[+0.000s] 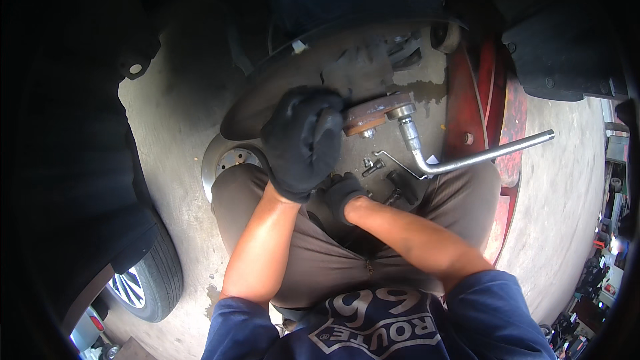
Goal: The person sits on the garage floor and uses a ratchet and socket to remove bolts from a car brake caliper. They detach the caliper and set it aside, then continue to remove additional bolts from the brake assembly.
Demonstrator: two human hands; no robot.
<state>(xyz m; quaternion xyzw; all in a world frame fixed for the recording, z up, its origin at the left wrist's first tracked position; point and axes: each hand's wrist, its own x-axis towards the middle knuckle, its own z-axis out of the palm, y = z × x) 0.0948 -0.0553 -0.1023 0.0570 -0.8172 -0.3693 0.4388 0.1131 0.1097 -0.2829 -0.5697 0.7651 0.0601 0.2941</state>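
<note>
My left hand (303, 143), in a black glove, is raised with its fingers curled beside the left end of a rusty metal bar-like part (367, 118); what the fingers hold is hidden. Lower down, my right hand (343, 197), also gloved, is closed close to my left wrist, and its grip cannot be made out. An L-shaped socket wrench (490, 153) sits with its head against the right end of the rusty part, its long handle pointing right. Below that part lie bolts (374, 167), a thin bent metal rod (397, 163) and a dark tool (401, 188).
Dark vehicle bodywork (567, 47) hangs overhead on both sides. At right stands a red metal jack-like frame (470, 103). A round brake disc (212, 160) shows beside my left knee. Farther left is a tyre (160, 277); clutter (590, 280) lines the far right.
</note>
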